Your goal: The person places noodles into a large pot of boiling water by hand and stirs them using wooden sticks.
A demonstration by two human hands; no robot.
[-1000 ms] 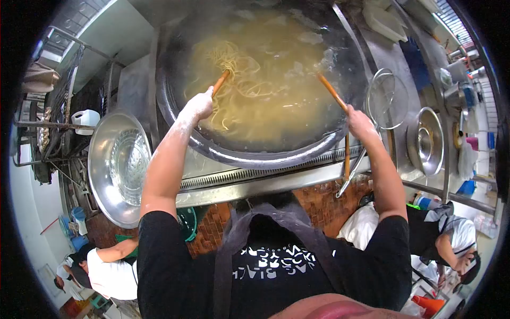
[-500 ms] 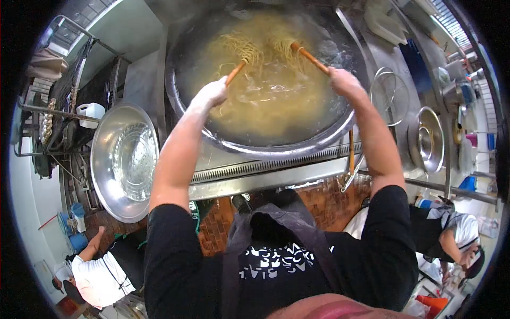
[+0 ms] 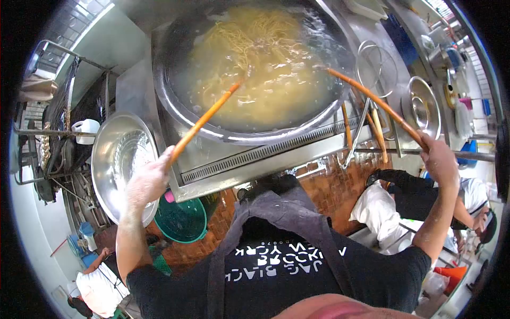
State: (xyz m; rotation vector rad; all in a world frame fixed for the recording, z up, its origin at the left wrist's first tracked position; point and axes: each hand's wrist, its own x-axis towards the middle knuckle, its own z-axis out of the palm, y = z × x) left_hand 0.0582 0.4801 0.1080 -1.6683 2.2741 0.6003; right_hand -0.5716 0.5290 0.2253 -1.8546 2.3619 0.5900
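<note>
My left hand point(image 3: 146, 183) is closed round one end of a long wooden stick point(image 3: 204, 119), beside a wide metal basin. The stick's far tip reaches the cloudy yellowish water near a clump of noodles point(image 3: 241, 40). My right hand point(image 3: 441, 162), out to the right, grips a second long wooden stick point(image 3: 377, 101). Its tip sits over the right part of the same large round wok point(image 3: 204, 125). The noodles lie loose in the water towards the far side, partly under the surface.
The metal basin point(image 3: 106, 175) stands left of the wok, a green tub point(image 3: 183, 223) below it. On the right are a wire strainer point(image 3: 390, 69), more wooden handles point(image 3: 378, 130) and a metal bowl point(image 3: 433, 103). Other people point(image 3: 98, 290) work at both sides.
Both hands have drawn back from over the wok and spread apart, pulling the sticks towards me. The noodles that hung round the stick ends now lie in the water.
</note>
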